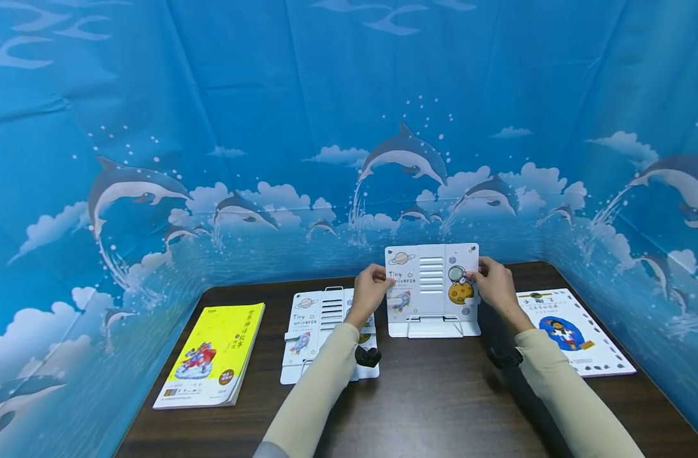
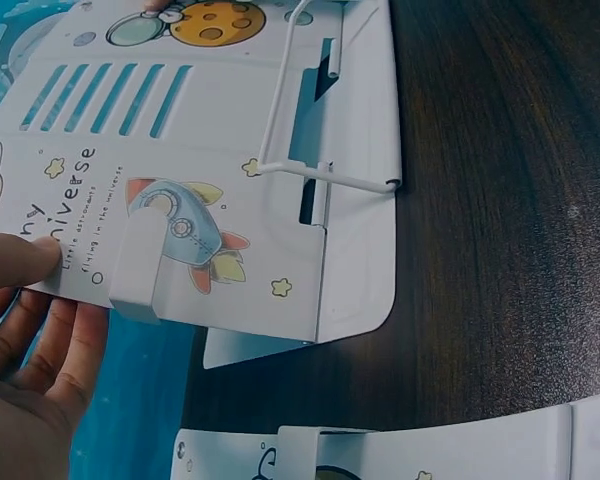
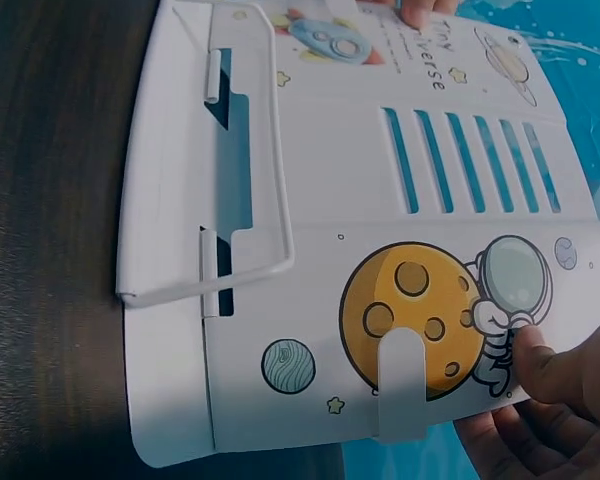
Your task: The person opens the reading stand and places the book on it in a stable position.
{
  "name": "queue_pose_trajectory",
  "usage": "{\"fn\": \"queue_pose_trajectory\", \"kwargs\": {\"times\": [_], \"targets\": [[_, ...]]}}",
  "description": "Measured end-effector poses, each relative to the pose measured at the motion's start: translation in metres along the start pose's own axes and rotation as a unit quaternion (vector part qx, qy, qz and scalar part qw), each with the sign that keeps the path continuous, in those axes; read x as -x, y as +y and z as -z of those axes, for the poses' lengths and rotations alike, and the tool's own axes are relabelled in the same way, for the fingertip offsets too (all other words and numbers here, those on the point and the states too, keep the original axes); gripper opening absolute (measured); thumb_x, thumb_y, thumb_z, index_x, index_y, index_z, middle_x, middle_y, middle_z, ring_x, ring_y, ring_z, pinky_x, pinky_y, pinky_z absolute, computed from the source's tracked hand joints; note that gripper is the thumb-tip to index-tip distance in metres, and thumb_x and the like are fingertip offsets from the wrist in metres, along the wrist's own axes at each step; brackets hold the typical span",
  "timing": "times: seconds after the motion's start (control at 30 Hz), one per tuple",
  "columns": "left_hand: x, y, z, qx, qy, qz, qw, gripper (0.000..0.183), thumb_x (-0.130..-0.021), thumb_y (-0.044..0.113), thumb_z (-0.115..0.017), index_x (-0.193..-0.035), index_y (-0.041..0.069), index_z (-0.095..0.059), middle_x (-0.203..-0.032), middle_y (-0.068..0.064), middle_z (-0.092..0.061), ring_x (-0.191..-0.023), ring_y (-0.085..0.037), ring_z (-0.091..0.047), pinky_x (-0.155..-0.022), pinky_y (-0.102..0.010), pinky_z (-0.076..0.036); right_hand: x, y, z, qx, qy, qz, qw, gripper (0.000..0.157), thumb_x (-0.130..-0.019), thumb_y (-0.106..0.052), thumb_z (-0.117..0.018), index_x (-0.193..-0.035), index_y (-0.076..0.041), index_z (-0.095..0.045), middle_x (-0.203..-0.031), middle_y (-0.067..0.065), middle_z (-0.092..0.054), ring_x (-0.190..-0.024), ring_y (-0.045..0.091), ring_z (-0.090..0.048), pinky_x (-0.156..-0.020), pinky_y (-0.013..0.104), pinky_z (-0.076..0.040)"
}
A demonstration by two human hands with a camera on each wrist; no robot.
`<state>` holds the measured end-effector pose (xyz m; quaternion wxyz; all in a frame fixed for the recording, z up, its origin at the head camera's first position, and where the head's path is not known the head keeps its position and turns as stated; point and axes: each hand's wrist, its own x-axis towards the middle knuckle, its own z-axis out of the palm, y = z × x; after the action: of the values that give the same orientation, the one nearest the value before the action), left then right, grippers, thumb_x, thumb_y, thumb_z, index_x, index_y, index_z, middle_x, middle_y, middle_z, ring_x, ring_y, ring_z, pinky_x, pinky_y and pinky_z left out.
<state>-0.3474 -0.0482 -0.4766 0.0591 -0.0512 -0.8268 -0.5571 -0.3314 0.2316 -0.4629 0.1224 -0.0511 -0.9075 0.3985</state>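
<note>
A white book stand (image 1: 431, 289) printed with "Tiny universe", a rocket and an astronaut on an orange moon stands raised on the table. My left hand (image 1: 370, 294) pinches its left edge, thumb over the lettering and fingers behind the panel, as the left wrist view shows. On the opposite edge my right hand (image 1: 495, 289) pinches the panel, thumb (image 3: 540, 365) beside the astronaut. A white wire page holder (image 2: 280, 90) runs along the lower ledge. White clips (image 3: 402, 380) sit on both side edges. Through the slots, the blue backdrop shows.
A second, matching book stand (image 1: 297, 321) lies on the dark wooden table (image 1: 417, 407), partly hidden by my left forearm. Far left lies a yellow book (image 1: 217, 346). To the right, a white book (image 1: 597, 343) lies near the table edge. A blue dolphin-print curtain (image 1: 303, 127) hangs behind.
</note>
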Motion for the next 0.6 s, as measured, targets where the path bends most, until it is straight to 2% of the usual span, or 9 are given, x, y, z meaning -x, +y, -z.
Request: {"fn": "queue_pose_trajectory", "kwargs": {"times": [0.3, 0.6], "targets": [[0.0006, 0.0002, 0.0007, 0.005, -0.002, -0.001, 1.0, 0.017, -0.1, 0.014, -0.076, -0.114, 0.007, -0.07, -0.107, -0.008, -0.072, -0.091, -0.015, -0.069, -0.081, -0.032, -0.059, -0.0068, 0.0, -0.0022, -0.007, -0.001, -0.005, 1.0, 0.047, -0.108, -0.013, -0.063, -0.148, 0.01, -0.052, -0.129, 0.034, -0.066, -0.108, 0.044, -0.07, -0.093, 0.059, -0.061], [0.0025, -0.0002, 0.0036, 0.012, -0.007, 0.003, 0.9999, 0.019, -0.1, 0.014, -0.074, -0.117, 0.006, -0.07, -0.109, -0.009, -0.072, -0.094, -0.017, -0.069, -0.083, -0.033, -0.059, -0.0068, 0.0014, -0.0049, -0.012, -0.004, -0.005, 1.0, 0.046, -0.109, -0.014, -0.062, -0.148, 0.009, -0.052, -0.127, 0.033, -0.067, -0.107, 0.043, -0.071, -0.09, 0.058, -0.061]]}}
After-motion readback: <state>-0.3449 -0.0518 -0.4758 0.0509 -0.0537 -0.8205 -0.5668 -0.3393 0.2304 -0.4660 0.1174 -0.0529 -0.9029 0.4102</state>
